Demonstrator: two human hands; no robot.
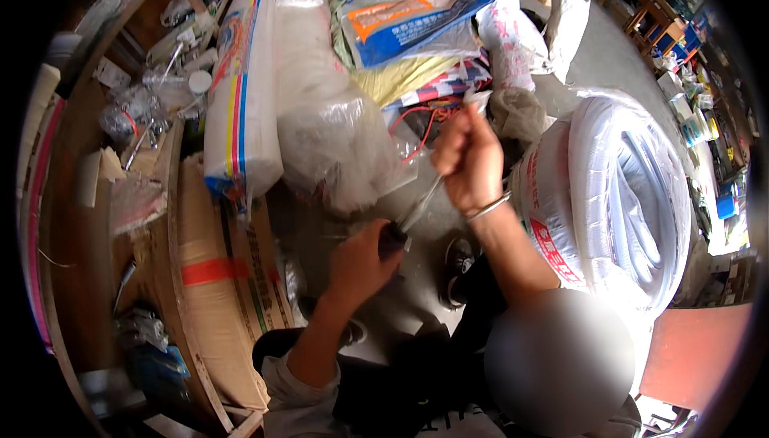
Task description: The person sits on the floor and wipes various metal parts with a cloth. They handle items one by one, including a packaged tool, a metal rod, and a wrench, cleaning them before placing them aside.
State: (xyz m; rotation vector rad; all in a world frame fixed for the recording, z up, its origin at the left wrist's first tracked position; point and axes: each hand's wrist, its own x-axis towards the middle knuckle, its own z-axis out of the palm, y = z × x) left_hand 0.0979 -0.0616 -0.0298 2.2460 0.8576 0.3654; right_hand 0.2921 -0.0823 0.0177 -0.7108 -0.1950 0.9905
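Observation:
My left hand [363, 261] is closed around the dark handle [392, 240] of a slim tool, which looks like a screwdriver. Its thin, shiny shaft [423, 201] points up and right towards my right hand; whether clear plastic covers it is hard to tell. Bent at the fingers, my right hand [470, 159] is raised above the shaft's far end, with a metal bangle [489, 207] at the wrist. A small piece of whitish plastic [479, 98] shows at its fingertips and appears pinched there. The right palm is hidden.
A plastic-wrapped coil of white hose [553, 198] stands at right. Long wrapped rolls [243, 89] and a clear plastic bag [336, 138] lie ahead, beside printed sacks [414, 23]. At left are a long cardboard box [210, 312] and a wooden shelf [174, 294] holding small packaged goods.

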